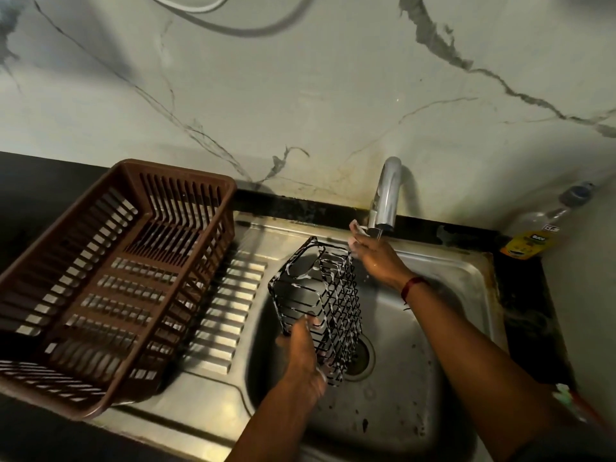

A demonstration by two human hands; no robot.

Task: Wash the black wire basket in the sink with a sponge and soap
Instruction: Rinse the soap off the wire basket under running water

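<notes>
Big marble-look wall [300, 95] took up the far half of the view, with the steel sink [393, 411] below it. A brown plastic dish rack [173, 170] sat tilted on the left, partly over the ribbed draining board. The black wire basket [336, 295] was held up over the sink bowl, leaning on a slant just above the drain [361, 360], with white soap streaks on its wires. The left hand [301, 356] had hold of its near end, thumb on top and fingers curled round the wires. The right hand [373, 258] was apart from the basket, up under the tap [386, 198] at the far edge. Its fingers were stretched out fairly straight, and there was white foam on the tips. A clear bottle [546, 225] with a yellow label leaned in the far right corner, and a red thread [413, 284] was tied round the right wrist.
</notes>
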